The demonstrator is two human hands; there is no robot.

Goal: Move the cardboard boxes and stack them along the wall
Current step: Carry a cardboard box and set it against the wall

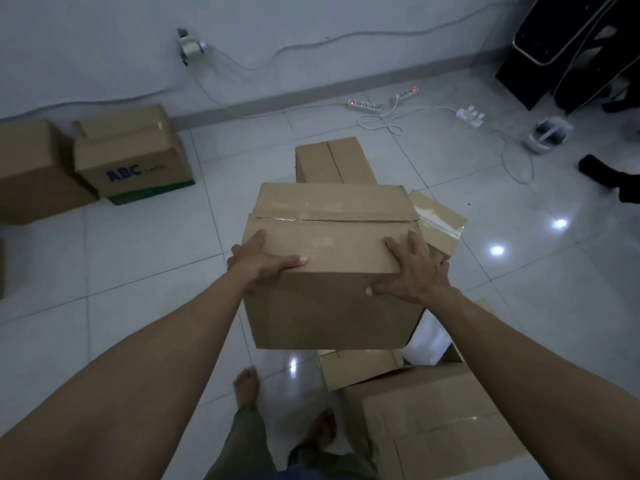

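The box [329, 306] was held clear of the floor [138, 271], mid-scene, above other boxes [433, 420]. The left hand [263, 263] and right hand [414, 271] grasped its near top corners, fingers [393, 244] wrapped over the edges. It was judged stiff, taped shut and fairly light. The smooth card could slip, so a hold beneath is advised.

"What sits on the shiny pale tile floor [138, 258]?"

"A plain brown cardboard box [34, 171] by the wall [104, 46], right beside a brown box with blue ABC letters [135, 157]. A long brown box [332, 161] lies in the middle. White power strips [364, 105] lie near the wall."
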